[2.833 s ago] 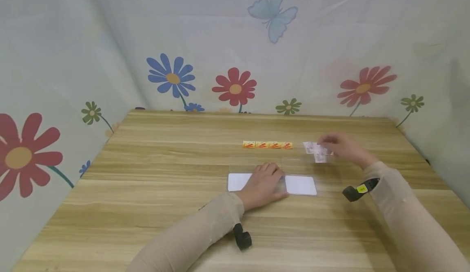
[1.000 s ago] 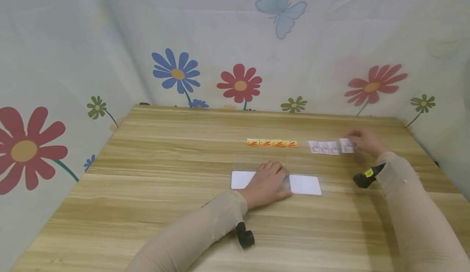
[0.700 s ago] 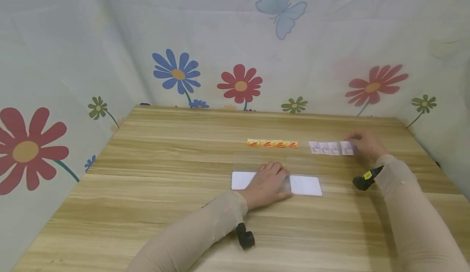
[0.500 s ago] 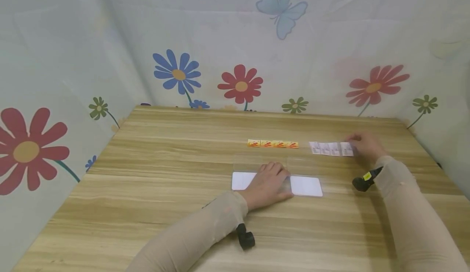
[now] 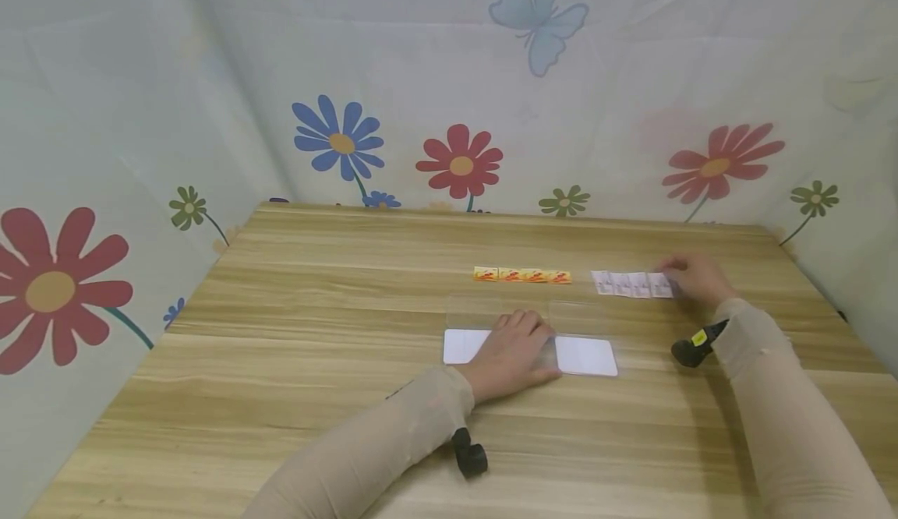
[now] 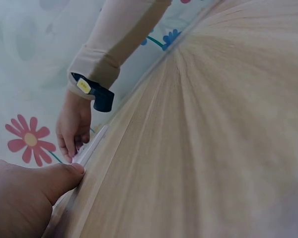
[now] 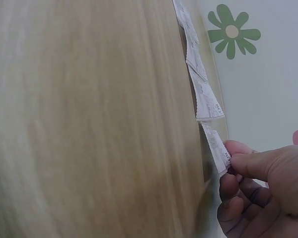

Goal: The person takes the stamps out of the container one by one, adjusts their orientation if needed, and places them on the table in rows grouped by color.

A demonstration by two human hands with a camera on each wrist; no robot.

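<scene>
My right hand (image 5: 696,279) pinches the right-hand piece of a row of small white stamps (image 5: 620,284) between thumb and finger. In the right wrist view that white stamp (image 7: 216,148) has a toothed edge and lies in line with the others, its far end near its neighbour. My left hand (image 5: 510,354) rests over the middle of a flat piece with a left white panel (image 5: 461,345) and a right white panel (image 5: 586,356); the part under the palm is hidden. In the left wrist view the left thumb (image 6: 59,181) touches its edge.
A row of yellow and red stamps (image 5: 522,275) lies left of the white row. Clear plastic flaps (image 5: 578,316) extend behind the white panels. The wooden table (image 5: 281,332) meets a flower-printed curtain (image 5: 393,59) at its back edge.
Earlier the white stamps lay in a bunch under my right hand; they then formed a row. The last white stamp has moved left, closing the gap to its neighbour. My left hand stays in place.
</scene>
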